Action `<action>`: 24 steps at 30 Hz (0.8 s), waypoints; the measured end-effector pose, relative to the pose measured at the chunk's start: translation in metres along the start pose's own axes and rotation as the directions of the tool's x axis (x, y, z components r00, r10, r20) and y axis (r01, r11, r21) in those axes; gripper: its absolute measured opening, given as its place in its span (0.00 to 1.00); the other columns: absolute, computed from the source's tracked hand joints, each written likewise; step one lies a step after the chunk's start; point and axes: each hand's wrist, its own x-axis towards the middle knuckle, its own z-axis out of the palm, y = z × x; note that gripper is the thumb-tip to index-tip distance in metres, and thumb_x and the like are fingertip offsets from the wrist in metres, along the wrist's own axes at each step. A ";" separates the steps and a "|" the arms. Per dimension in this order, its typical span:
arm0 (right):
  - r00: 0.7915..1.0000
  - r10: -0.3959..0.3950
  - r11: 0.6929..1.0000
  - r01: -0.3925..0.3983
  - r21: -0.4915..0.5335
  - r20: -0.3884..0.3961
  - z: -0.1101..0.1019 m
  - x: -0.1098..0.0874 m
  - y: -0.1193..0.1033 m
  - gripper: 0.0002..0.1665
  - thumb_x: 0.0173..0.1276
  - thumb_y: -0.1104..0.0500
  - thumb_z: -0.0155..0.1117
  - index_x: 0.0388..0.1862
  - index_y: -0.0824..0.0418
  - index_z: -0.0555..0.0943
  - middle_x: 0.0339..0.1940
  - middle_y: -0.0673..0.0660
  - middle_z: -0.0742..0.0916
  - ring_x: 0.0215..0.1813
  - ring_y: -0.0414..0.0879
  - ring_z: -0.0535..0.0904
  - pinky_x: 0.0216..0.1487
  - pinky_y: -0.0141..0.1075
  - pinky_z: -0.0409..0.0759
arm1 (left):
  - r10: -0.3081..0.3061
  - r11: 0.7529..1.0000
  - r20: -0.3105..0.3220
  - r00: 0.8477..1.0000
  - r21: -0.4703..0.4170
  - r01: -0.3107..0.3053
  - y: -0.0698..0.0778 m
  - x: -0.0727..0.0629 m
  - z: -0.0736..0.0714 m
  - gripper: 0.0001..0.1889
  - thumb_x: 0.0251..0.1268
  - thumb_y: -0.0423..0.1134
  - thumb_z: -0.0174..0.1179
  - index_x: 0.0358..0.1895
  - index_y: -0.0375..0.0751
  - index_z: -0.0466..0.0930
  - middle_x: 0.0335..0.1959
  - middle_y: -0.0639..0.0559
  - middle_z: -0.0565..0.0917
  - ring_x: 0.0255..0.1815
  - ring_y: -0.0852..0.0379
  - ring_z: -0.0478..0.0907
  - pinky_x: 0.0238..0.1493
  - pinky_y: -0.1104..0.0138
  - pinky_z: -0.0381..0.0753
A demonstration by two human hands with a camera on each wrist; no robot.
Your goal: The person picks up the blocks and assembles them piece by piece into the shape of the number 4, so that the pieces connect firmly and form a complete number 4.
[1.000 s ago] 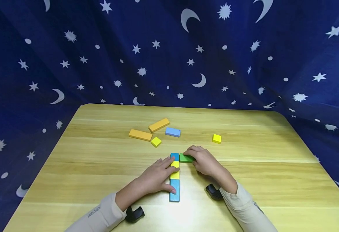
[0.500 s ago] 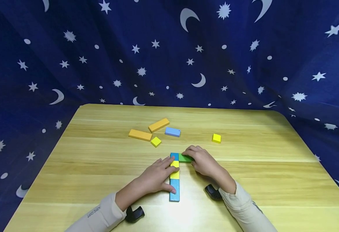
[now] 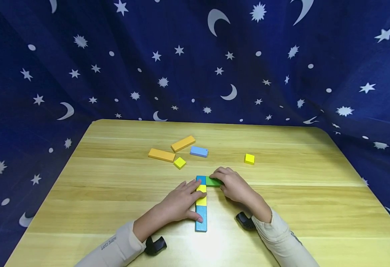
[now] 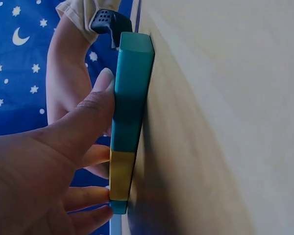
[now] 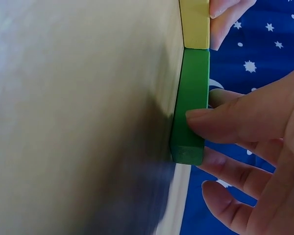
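Green block (image 3: 213,181) now shifted left against blue-yellow row (image 3: 201,202), right hand's grip (image 3: 233,184) pinching it, left hand's grip (image 3: 180,202) spread on the row, orange blocks (image 3: 161,155), blue block (image 3: 199,151) beyond.

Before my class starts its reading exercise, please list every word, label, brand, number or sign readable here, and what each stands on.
"Lets S…": on the left sleeve; the remaining letters are too blurred to settle.
Right sleeve: dark marking, too small to read.
I can read no other text.
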 end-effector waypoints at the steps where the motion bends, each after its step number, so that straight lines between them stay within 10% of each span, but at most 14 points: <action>1: 1.000 0.000 1.000 0.000 0.000 0.003 0.000 0.000 0.000 0.23 0.52 0.75 0.59 0.48 0.63 0.80 0.46 0.56 0.81 0.50 0.51 0.76 0.50 0.47 0.75 | 0.003 1.000 0.001 1.000 0.010 -0.003 0.000 0.001 0.000 0.39 0.45 0.66 0.58 0.61 0.49 0.70 0.69 0.42 0.60 0.71 0.47 0.54 0.67 0.51 0.58; 8: 1.000 -0.013 1.000 0.013 0.005 0.009 -0.003 -0.001 -0.001 0.23 0.52 0.76 0.59 0.48 0.64 0.79 0.47 0.57 0.81 0.50 0.52 0.76 0.52 0.47 0.74 | 0.033 0.989 -0.021 0.999 0.143 -0.030 0.002 0.007 -0.005 0.38 0.41 0.70 0.58 0.55 0.51 0.74 0.65 0.44 0.67 0.69 0.47 0.58 0.67 0.50 0.57; 24: 1.000 -0.020 1.000 0.020 0.010 0.017 -0.004 0.000 0.000 0.23 0.51 0.76 0.59 0.48 0.64 0.79 0.48 0.57 0.81 0.49 0.52 0.76 0.53 0.45 0.74 | -0.003 0.988 -0.038 0.999 0.152 0.009 0.009 0.011 -0.009 0.34 0.42 0.68 0.58 0.50 0.51 0.75 0.60 0.43 0.71 0.67 0.47 0.62 0.65 0.51 0.60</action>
